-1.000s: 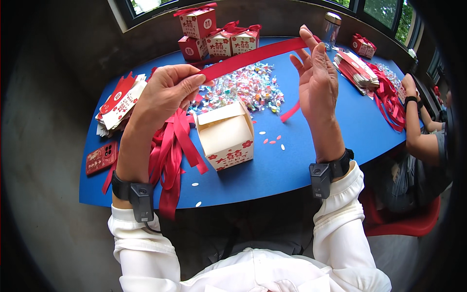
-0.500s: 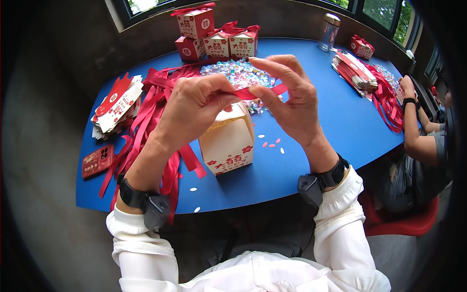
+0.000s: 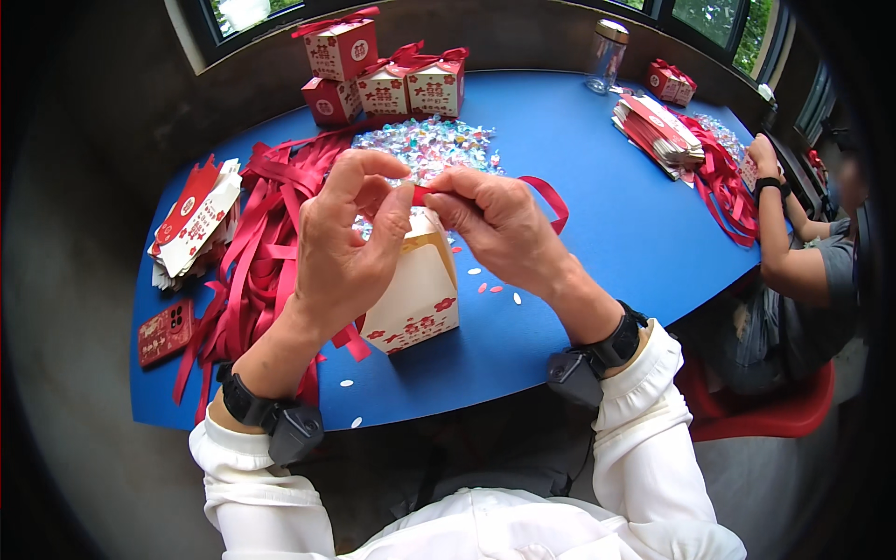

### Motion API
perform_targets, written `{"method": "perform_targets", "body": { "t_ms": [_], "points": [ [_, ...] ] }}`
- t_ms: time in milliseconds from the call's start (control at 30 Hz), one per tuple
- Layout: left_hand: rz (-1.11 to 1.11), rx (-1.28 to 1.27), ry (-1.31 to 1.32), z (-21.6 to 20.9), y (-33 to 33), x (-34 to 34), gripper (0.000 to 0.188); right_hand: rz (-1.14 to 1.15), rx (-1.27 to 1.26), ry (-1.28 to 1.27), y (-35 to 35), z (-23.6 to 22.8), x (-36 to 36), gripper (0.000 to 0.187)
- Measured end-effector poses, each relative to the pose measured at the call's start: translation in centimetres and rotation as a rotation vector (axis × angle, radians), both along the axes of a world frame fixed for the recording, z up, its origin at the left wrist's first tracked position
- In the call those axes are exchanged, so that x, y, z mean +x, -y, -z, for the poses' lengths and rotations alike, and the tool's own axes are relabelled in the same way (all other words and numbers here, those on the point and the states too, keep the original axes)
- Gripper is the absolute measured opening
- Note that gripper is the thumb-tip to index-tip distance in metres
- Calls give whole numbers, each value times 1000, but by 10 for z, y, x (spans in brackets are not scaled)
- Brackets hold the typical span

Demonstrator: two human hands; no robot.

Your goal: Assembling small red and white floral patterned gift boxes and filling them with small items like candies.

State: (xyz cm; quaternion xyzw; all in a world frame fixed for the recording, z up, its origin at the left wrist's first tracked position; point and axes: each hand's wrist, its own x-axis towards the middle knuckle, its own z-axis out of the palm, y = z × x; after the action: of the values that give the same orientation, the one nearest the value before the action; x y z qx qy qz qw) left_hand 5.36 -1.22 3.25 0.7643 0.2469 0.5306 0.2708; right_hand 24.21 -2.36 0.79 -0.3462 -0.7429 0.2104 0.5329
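A cream gift box (image 3: 416, 297) with red flower print stands upright in front of me, its top partly hidden behind my hands. Above it, a red ribbon (image 3: 554, 198) runs between my fingers. My right hand (image 3: 509, 224) pinches the ribbon between thumb and bent fingers, and a loop curves out to its right. My left hand (image 3: 347, 238) is at the box's upper left, fingers curled and thumb tip close to the index tip, against the ribbon. One ribbon end hangs below my left wrist, beside the box.
Beyond the box lie wrapped candies (image 3: 429, 145) and finished gift boxes (image 3: 341, 51). A ribbon heap (image 3: 271, 233), flat box blanks (image 3: 198, 217) and a phone (image 3: 166, 333) lie left on the blue table (image 3: 579, 271). Farther right are a bottle (image 3: 607, 58) and a co-worker's arm (image 3: 793, 252).
Both hands have come lower and nearer the box. My right fingers, spread before, have closed on the ribbon, and its loop now swings out to the right. The view has shifted slightly.
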Motion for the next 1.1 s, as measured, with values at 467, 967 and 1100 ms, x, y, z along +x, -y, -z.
{"method": "perform_targets", "body": {
  "t_ms": [467,967,1100],
  "points": [
    [241,-98,-39,21,-5,-27,33,-75,-226,-22,5,-2,-10,15],
    [88,-44,-121,26,-8,-23,8,-155,-243,-10,5,2,-19,18],
    [136,-88,-122,25,-11,-29,9,-183,-232,-47,3,6,-22,17]
  ]
}}
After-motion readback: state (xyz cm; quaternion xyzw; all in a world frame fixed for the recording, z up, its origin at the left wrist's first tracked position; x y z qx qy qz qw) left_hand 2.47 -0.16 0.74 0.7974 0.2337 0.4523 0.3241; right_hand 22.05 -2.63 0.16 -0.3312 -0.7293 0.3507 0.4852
